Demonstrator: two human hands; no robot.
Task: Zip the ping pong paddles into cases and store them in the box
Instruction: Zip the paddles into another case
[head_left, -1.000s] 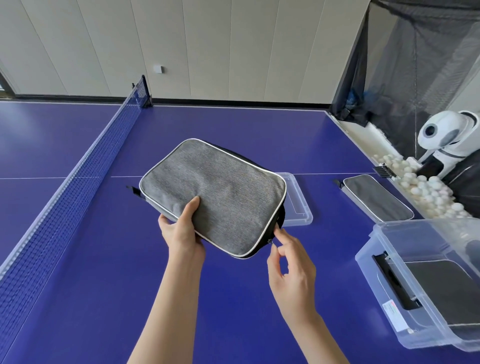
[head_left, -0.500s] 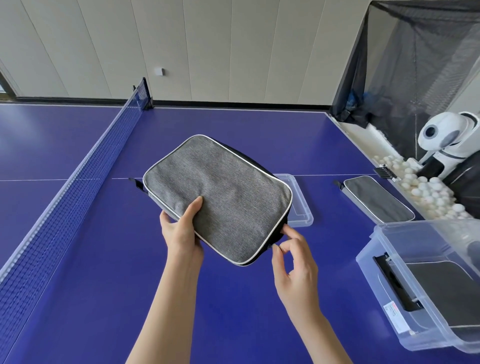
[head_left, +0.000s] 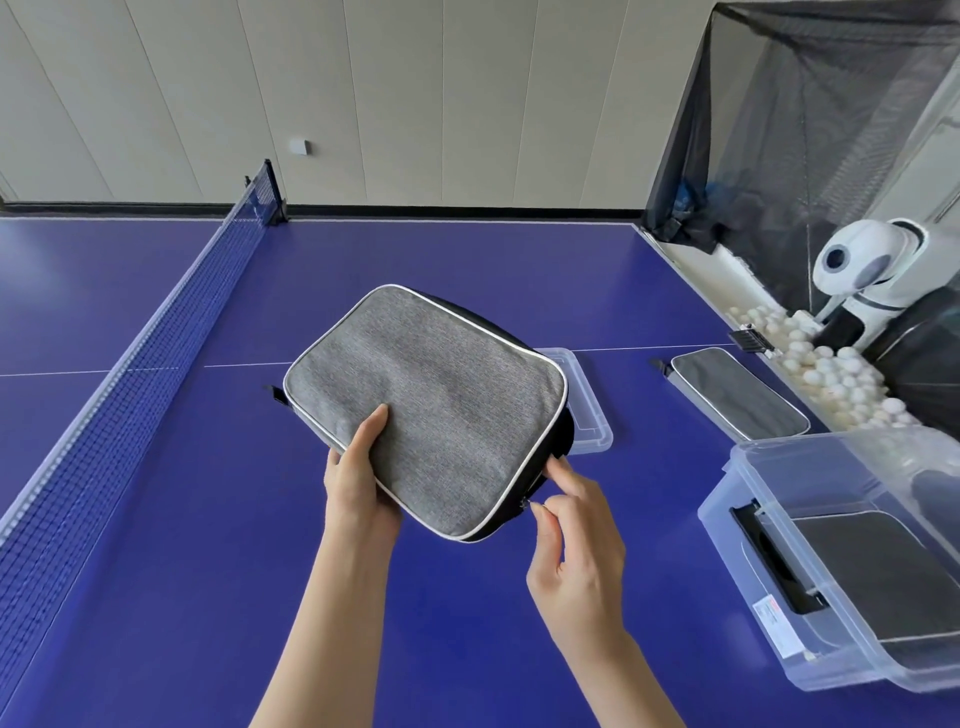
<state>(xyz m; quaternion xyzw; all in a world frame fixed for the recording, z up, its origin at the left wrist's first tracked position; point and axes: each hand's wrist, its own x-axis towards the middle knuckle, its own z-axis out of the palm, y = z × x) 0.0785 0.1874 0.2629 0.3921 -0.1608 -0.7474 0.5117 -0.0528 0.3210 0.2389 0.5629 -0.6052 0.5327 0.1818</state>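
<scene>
- Since a moment ago the right hand's fingertips (head_left: 543, 512) have come closer together at the near-right edge of the grey case (head_left: 431, 405).
- Now the thumb and a bent finger of the right hand (head_left: 576, 540) pinch the small zip tab (head_left: 525, 503) on that edge. The pointing finger lies straight against the black side of the case, just above the tab.
- Over on the case's near-left edge, the left hand (head_left: 358, 483) grips it. The thumb is flat on the grey top, and the other fingers are tucked under the case where I cannot see them.
- Both hands hold the grey case up in the air, tilted, over the blue table (head_left: 156, 597). It has white trim round the top and a black side.
- Just behind the case's right corner, a clear lid (head_left: 589, 421) lies flat on the table, partly hidden by the case.
- Farther to the right of the case, well apart from it, a second grey case (head_left: 737, 395) lies flat on the table.
- To the right of the held case and nearer the person, the clear box (head_left: 745, 556) sits on the table with a dark case (head_left: 883, 582) lying inside it.
- To the left of the case, the blue net (head_left: 130, 374) runs across the table.
- Far off to the right, behind the case, there is a heap of white balls (head_left: 831, 364), a white ball machine (head_left: 867, 270) and black netting (head_left: 805, 130).
</scene>
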